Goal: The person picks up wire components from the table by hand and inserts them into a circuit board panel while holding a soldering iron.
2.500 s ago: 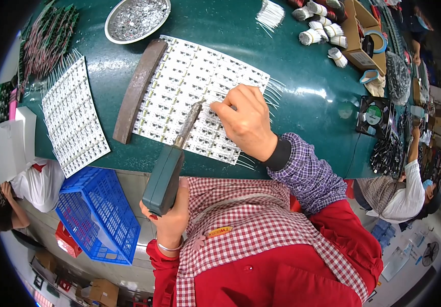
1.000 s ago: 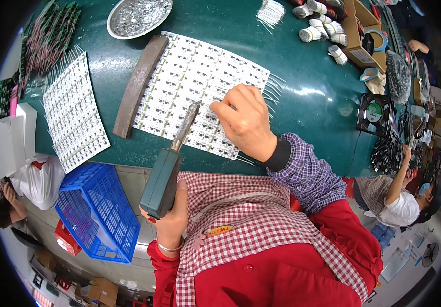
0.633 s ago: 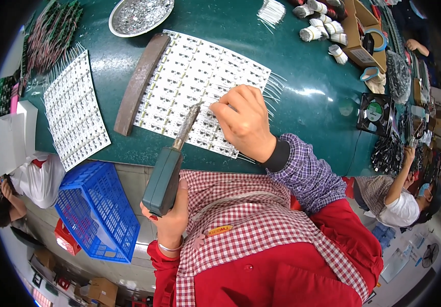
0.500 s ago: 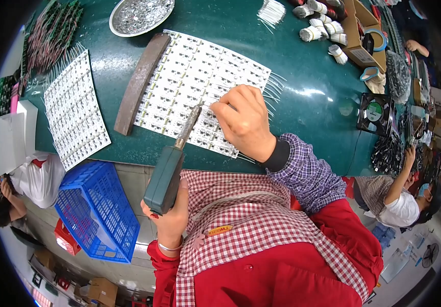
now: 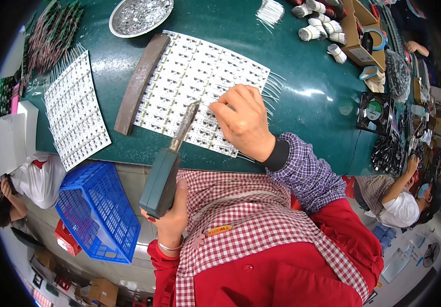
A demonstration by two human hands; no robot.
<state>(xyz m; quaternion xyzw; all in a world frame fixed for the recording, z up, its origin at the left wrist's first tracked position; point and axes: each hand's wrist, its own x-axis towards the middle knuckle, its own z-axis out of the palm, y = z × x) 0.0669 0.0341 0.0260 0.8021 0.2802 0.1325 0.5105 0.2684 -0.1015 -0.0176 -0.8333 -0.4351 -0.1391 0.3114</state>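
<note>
My left hand (image 5: 174, 217) is wrapped around the dark green body of a soldering gun (image 5: 159, 181). Its metal tip points up and right, over a white panel of small circuit boards (image 5: 184, 66) lying on the bench. Beside that tip my right hand (image 5: 243, 120) pinches what looks like a thin white wire, mostly hidden by the fingers. Several white wires (image 5: 274, 87) stick out past the panel's right edge, and more lie across its rows near my knuckles. A brown, worn bar (image 5: 141, 84) rests along the panel's left edge.
Another wired panel (image 5: 76, 110) lies left on the green bench (image 5: 312, 123). Farther back are a metal bowl of scraps (image 5: 141, 18), wire bundles (image 5: 310, 33), a cardboard box (image 5: 358, 38) and a fan (image 5: 375, 113). A blue crate (image 5: 97, 212) stands below; other people sit either side.
The soldering gun has shifted slightly left and down with my left hand, and its tip has drawn a little away from my right fingertips. My right hand has barely moved.
</note>
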